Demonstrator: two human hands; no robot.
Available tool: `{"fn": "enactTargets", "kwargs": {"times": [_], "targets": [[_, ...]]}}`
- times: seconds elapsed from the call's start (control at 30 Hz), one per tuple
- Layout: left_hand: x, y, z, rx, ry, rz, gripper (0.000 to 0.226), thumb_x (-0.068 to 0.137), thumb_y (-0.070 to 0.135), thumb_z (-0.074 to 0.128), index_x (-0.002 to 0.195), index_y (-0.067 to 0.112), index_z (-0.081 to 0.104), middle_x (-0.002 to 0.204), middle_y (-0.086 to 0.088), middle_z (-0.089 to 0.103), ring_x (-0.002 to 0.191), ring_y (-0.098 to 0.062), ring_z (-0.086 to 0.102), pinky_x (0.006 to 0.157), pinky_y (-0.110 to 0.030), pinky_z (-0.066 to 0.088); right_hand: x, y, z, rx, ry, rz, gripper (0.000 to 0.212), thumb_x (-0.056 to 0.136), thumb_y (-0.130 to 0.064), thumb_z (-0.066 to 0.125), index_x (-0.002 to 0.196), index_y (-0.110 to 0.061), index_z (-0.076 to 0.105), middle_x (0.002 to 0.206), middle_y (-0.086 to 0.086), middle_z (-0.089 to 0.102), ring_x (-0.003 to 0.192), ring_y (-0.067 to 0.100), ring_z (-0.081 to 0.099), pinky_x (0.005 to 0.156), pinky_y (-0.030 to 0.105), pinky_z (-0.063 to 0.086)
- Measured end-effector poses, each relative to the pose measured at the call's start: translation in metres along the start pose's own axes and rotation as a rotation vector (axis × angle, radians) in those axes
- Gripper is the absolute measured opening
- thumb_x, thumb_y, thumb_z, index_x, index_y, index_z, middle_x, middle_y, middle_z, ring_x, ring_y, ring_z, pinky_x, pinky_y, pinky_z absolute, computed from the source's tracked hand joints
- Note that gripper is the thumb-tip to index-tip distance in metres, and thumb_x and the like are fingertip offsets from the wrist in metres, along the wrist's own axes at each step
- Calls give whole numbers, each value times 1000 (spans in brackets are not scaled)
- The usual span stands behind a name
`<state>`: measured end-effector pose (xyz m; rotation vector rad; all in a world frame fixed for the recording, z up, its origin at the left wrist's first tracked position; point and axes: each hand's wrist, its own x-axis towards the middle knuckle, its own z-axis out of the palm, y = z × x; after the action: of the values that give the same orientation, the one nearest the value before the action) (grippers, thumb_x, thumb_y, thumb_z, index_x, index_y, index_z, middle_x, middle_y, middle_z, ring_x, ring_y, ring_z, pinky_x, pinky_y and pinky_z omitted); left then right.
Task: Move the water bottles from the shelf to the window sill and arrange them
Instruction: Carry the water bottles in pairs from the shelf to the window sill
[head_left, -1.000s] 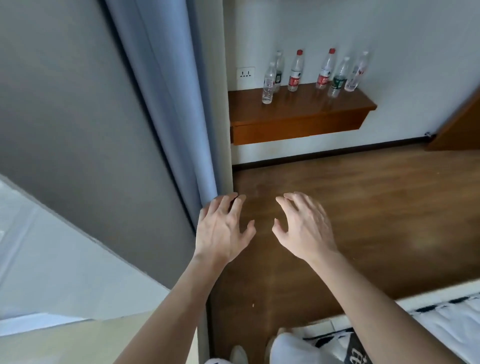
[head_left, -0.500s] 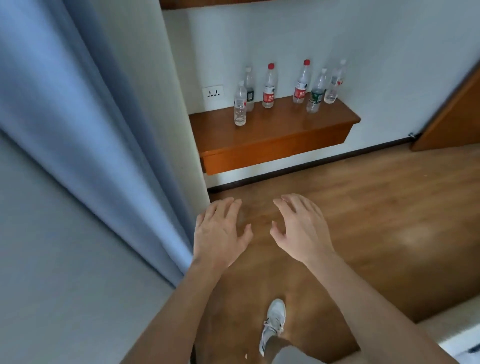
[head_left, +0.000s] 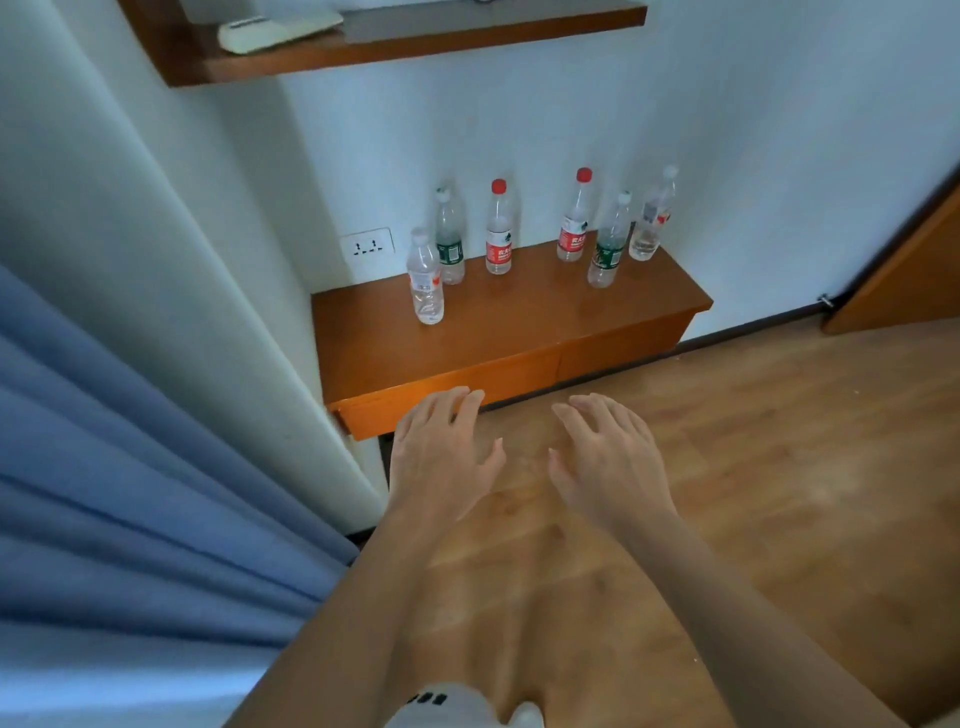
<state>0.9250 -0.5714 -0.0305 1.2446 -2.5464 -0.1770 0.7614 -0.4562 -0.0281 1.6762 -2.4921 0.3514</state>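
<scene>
Several clear plastic water bottles stand upright on a low wooden shelf (head_left: 519, 332) against the white wall. The nearest bottle (head_left: 426, 278) has a white cap and stands at the front left. Behind it are a green-labelled bottle (head_left: 450, 239) and a red-capped bottle (head_left: 499, 228). To the right stand another red-capped bottle (head_left: 574, 218), a green-labelled one (head_left: 608, 244) and a clear one (head_left: 652, 218). My left hand (head_left: 441, 452) and my right hand (head_left: 608, 457) hover in front of the shelf's front edge, fingers spread, holding nothing. The window sill is out of view.
A blue curtain (head_left: 130, 467) and a white wall corner (head_left: 208, 260) fill the left. A higher wooden shelf (head_left: 363, 52) carries a white remote. A wall socket (head_left: 367, 245) sits left of the bottles. Wooden floor (head_left: 779, 467) spreads right, with a wooden door (head_left: 904, 270).
The view has closed in on the shelf, so the bottles look larger and nearer. Both hands stay open and now reach the shelf's front edge. The upper shelf came into view.
</scene>
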Motion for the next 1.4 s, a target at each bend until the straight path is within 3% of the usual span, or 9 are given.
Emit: {"fn": "enactTargets", "kwargs": {"times": [0.43,0.7,1.1,1.23,1.4], "targets": [[161,-33,60,-7,-15,-54,61,90,62,46,143,32,41,150,7,45,139,-15,38,114,-41,35,175,35,61,33,-66,-46,51,91,-48,57,136,-23,56,140,1,59,135,23,50,113,43,40],[252,-94,86,-31,-26,-140,61,83,61,54,134,28,53,138,4,58,127,-18,52,106,-44,45,318,37,102,67,-150,-88,53,94,-55,50,141,-28,48,148,-2,51,142,22,42,118,45,35],[314,-164,114,-14,-32,-452,68,74,64,65,132,30,53,133,5,60,122,-19,57,99,-45,47,445,26,162,181,-242,-182,51,92,-47,59,137,-24,54,144,0,55,136,22,49,110,42,42],[328,-168,130,-102,-17,-552,79,70,70,63,137,31,48,135,5,58,122,-19,56,97,-50,51,477,27,185,263,-299,-192,52,91,-46,63,137,-22,53,139,0,58,128,21,56,102,36,48],[344,-160,149,-342,-101,-688,100,64,75,68,147,34,30,149,6,44,133,-18,46,103,-49,48,508,26,208,335,-394,-190,59,92,-44,64,143,-19,46,141,4,56,130,21,54,103,32,47]]}}
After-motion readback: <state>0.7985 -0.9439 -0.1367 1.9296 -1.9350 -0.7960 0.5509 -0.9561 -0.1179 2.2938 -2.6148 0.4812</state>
